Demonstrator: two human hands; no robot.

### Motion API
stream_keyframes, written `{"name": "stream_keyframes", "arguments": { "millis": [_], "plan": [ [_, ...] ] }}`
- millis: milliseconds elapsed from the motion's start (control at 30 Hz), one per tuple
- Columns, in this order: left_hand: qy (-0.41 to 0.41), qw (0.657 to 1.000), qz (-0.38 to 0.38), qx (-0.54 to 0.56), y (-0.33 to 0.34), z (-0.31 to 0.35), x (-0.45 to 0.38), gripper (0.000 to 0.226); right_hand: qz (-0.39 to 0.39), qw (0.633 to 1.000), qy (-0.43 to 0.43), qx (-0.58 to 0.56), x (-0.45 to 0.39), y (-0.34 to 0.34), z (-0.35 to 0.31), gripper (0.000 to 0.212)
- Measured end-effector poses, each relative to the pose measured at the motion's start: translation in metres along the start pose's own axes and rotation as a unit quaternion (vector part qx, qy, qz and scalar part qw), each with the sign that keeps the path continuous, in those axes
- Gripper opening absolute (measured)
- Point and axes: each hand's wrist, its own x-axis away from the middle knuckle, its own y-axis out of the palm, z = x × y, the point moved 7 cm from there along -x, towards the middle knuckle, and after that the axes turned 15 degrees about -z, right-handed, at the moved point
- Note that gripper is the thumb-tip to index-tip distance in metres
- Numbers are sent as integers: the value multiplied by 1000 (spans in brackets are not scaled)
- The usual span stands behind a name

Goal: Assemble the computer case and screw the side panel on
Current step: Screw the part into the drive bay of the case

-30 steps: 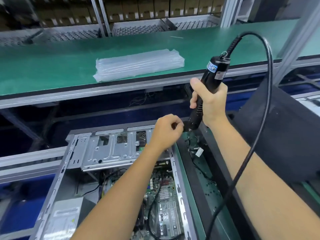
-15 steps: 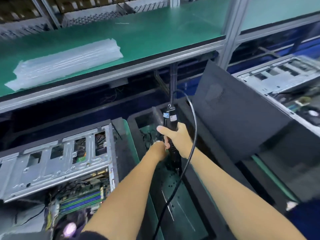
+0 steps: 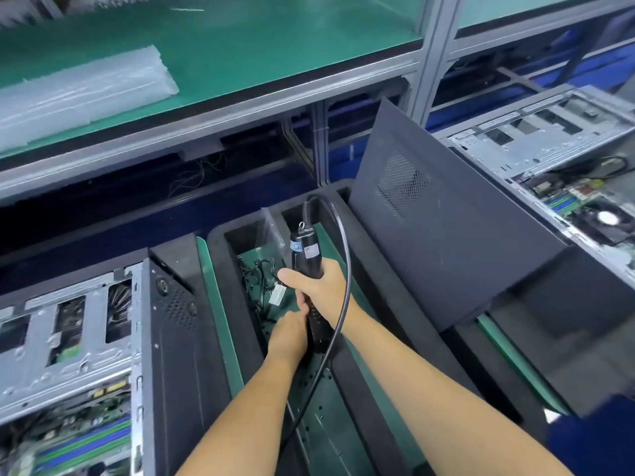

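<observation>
Green matting lines the tray [image 3: 220, 324] where my right hand [image 3: 319, 286] grips the upright electric screwdriver [image 3: 305, 266], my left hand [image 3: 288, 334] curled at its tip, while the open computer case [image 3: 86, 338] lies leftward, nearer that left hand.

A matt black side panel [image 3: 443, 235] with a perforated vent is seen; bare grey metal is shown by the open case [image 3: 68, 338]; the bench mat [image 3: 240, 46] is smooth green.

Right hand [image 3: 318, 286] grips electric screwdriver [image 3: 304, 255]; left hand [image 3: 288, 333] beneath it.
</observation>
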Motion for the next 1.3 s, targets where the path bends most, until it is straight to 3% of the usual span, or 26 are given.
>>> {"name": "stream_keyframes", "arguments": {
  "millis": [100,200,400,500,600,700,833,1000,1300],
  "plan": [
    [7,996,-30,-87,4,0,-7,60,-5,1000,-2,12,-1,2,-3,39],
    [31,982,-54,-176,1,4,-6,63,-7,1000,-14,15,0,5,-10,40],
    [56,992,-52,-105,-64,29,7,40,-2,996,-92,-3,-4,19,-59,54],
    [138,982,-59,-111,-104,41,30,43,-8,989,-147,-33,-8,39,-103,49],
    [215,976,9,15,-159,44,67,35,-29,978,-204,-35,-6,71,-150,46],
    [261,939,105,198,-220,20,117,16,-52,964,-259,-38,-2,107,-194,37],
    [274,881,114,368,-258,-49,172,12,-64,946,-308,-80,-4,163,-233,28],
    [270,851,155,423,-266,-131,209,19,-60,939,-320,-108,-12,237,-241,22],
    [277,828,120,473,-245,-203,221,18,-63,950,-292,-87,-23,309,-218,35]
  ]
}}
